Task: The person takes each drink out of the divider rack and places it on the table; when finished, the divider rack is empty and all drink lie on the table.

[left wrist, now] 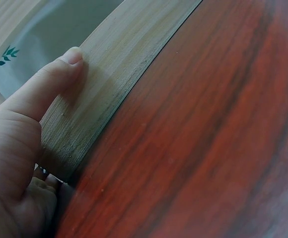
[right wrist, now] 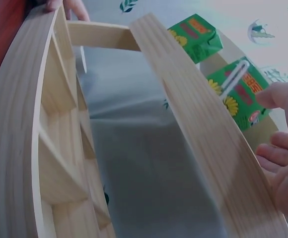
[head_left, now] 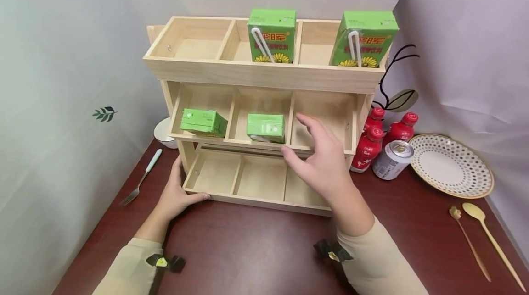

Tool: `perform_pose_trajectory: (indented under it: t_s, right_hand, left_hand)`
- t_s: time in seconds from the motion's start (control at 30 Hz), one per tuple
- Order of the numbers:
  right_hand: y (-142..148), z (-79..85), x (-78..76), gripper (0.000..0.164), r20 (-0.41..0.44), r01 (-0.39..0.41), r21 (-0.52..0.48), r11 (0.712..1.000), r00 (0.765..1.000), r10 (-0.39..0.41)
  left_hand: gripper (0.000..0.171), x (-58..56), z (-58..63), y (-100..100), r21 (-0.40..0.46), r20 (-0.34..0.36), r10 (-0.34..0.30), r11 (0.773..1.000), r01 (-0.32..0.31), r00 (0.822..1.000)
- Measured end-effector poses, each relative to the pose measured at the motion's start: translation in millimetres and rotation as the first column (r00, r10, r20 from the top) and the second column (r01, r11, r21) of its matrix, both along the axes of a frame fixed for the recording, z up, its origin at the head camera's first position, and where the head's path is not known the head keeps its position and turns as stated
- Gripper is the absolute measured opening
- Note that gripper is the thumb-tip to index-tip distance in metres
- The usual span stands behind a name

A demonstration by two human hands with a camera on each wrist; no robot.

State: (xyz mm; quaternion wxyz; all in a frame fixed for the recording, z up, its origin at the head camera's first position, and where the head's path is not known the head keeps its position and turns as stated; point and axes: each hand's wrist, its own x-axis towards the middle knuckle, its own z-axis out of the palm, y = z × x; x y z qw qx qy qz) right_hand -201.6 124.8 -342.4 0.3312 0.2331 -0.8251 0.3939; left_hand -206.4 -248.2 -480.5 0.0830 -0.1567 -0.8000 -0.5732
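A three-tier wooden shelf rack [head_left: 264, 76] stands on the table. My left hand [head_left: 174, 195] grips its lower left corner, thumb on the front board [left wrist: 109, 64] and fingers round the side. My right hand [head_left: 324, 159] is apart from the drink cartons, thumb and fingers spread in front of the middle tier's right compartment, with nothing between them. In the middle tier, one green drink carton [head_left: 202, 121] lies in the left compartment and another green carton [head_left: 266, 126] in the centre one. Two upright cartons with white straws, a centre one [head_left: 278, 29] and a right one [head_left: 372, 33], stand in the top tier.
Right of the rack are red bottles [head_left: 367, 148], a silver can [head_left: 392, 160], a dotted plate [head_left: 448, 164] and two gold-coloured utensils, one a spoon [head_left: 475, 212]. On the left are a fork [head_left: 142, 176] and a white bowl [head_left: 164, 133]. Pale cloth [head_left: 62, 79] hangs around the table.
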Motion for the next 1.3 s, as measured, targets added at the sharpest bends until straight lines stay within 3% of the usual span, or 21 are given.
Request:
perform_pose_trajectory:
  t_s: [0.23,0.87,1.1,1.3]
  right_hand:
    - [-14,3.2,-3.0,0.067,0.045,0.004,-0.033,0.999,0.999,-0.002]
    - [-34,6.2,-7.3,0.056,0.052,0.013,-0.026,1.000,0.999,-0.012]
    - [-34,4.1,-7.0,0.049,0.051,-0.016,-0.097,0.995,0.998,0.021]
    - [-33,1.4,-7.1,0.044,0.028,-0.091,-0.191,0.977,0.995,0.098]
  left_hand:
    - [0.132,-0.2,-0.1,0,-0.007,0.001,0.001,1.000,-0.001,1.000]
    - [0.132,-0.3,-0.2,0,0.005,-0.004,-0.004,1.000,0.004,1.000]
    - [0.132,0.4,-0.3,0,-0.002,0.000,0.003,1.000,-0.003,1.000]
    - [0.132,0.6,0.5,0,-0.017,-0.009,0.009,1.000,-0.009,1.000]
